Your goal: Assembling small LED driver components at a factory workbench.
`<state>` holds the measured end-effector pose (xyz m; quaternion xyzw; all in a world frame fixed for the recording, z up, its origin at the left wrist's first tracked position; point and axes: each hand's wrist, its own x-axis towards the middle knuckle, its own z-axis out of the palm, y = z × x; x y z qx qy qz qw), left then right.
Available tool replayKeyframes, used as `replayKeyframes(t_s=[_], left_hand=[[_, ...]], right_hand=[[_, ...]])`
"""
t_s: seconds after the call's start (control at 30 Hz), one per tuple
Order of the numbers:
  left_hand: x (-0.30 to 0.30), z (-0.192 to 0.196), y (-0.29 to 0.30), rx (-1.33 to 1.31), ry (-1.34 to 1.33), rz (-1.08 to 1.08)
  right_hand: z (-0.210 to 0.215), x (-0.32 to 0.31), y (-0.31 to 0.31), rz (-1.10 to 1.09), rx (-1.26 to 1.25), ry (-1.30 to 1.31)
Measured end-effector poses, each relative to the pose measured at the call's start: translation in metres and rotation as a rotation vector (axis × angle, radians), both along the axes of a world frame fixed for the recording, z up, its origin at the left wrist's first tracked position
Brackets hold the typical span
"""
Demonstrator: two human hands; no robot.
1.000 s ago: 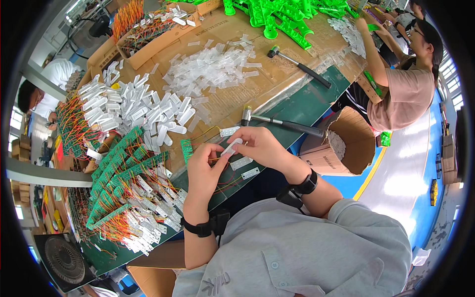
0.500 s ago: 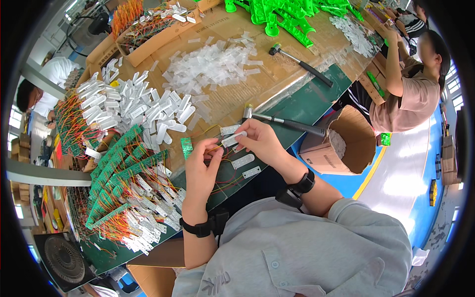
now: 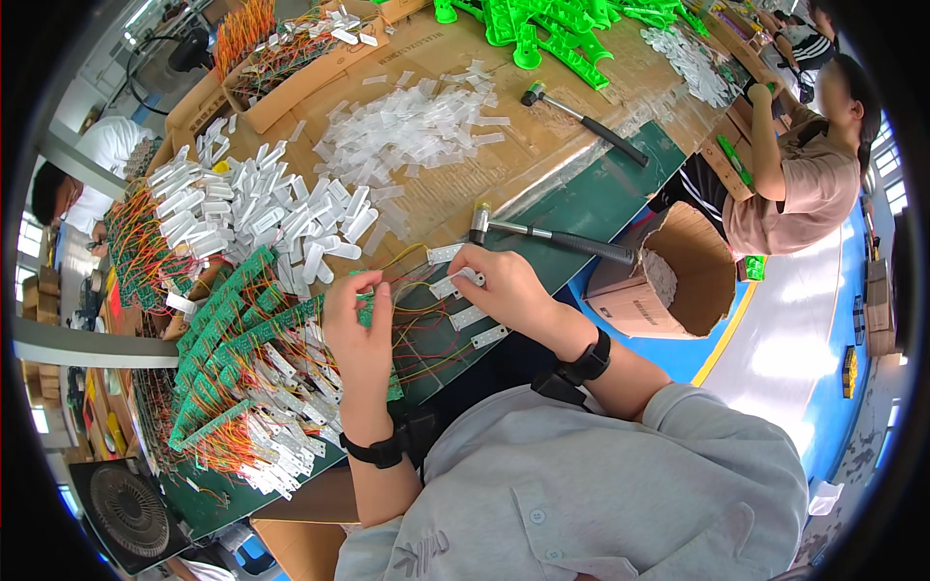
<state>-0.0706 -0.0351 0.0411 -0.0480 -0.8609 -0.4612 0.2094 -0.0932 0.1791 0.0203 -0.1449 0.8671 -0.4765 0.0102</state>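
My right hand pinches a small white perforated board with thin wires running from it, between thumb and forefinger. Close by lie similar wired white boards: one just beyond the fingers, one under the hand and one nearer me. My left hand hovers over a green circuit board, thumb and bent forefinger apart; nothing shows between them, and its other fingers are partly hidden. Red and yellow wires stretch between the two hands.
Left are heaps of green boards, wired white strips and white covers. Beyond lies a pile of clear pieces. Two hammers, green plastic parts, a carton and a co-worker are around.
My left hand has moved left and away from the right hand, letting go of the wires near the white board. The right hand has shifted slightly left, still pinching the board.
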Motion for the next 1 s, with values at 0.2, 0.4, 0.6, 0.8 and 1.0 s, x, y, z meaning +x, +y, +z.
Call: replayKeyframes(t_s=[0.2, 0.4, 0.6, 0.8, 1.0], left_hand=[[0.012, 0.021, 0.003, -0.045, 0.000, -0.077], [0.016, 0.004, -0.011, -0.122, -0.009, -0.069], [0.015, -0.005, -0.032, -0.120, -0.054, 0.077], [0.010, 0.002, -0.018, -0.114, -0.059, -0.034], [-0.013, 0.008, 0.011, -0.316, -0.085, -0.233]], right_hand=[[-0.007, -0.004, -0.002, -0.039, 0.034, 0.109], [-0.013, -0.008, -0.003, -0.099, 0.239, 0.439], [0.006, -0.006, 0.006, -0.012, 0.068, 0.152], [0.024, 0.004, 0.019, 0.042, 0.025, -0.240], [0.010, 0.010, 0.014, 0.056, 0.088, 0.126]])
